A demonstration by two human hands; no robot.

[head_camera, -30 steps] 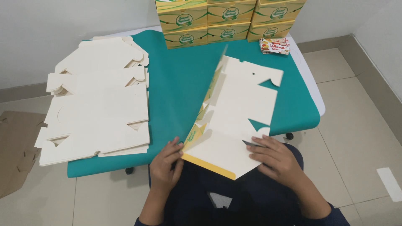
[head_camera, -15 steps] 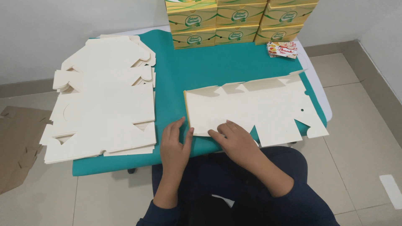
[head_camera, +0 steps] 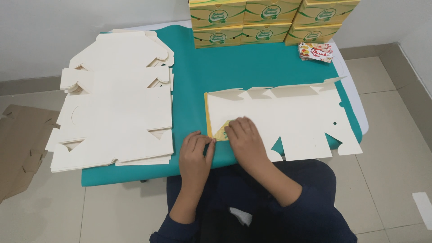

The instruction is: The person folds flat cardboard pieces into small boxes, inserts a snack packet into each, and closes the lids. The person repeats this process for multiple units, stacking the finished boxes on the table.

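1. Head view, looking down: a flat, die-cut cardboard box blank (head_camera: 288,119), cream on its upper face with a yellow left edge, lies on a teal table (head_camera: 198,85), in front of the seated person and towards the table's right; its cut flaps reach past the near edge.
2. The right hand (head_camera: 243,135) lies palm down on the blank's near left corner, fingers together and flat, pressing beside a small folded yellow-green flap; it grips nothing.
3. The left hand (head_camera: 195,153) rests on the table just left of that corner, fingers curled, fingertips touching the blank's edge; whether they pinch it cannot be told.
4. A stack of unfolded blanks (head_camera: 114,103) fills the table's left side; a row of yellow-green finished boxes (head_camera: 270,20) stands along the far edge; small printed cards (head_camera: 316,51) lie beside them; brown cardboard (head_camera: 20,148) lies on the floor at left.
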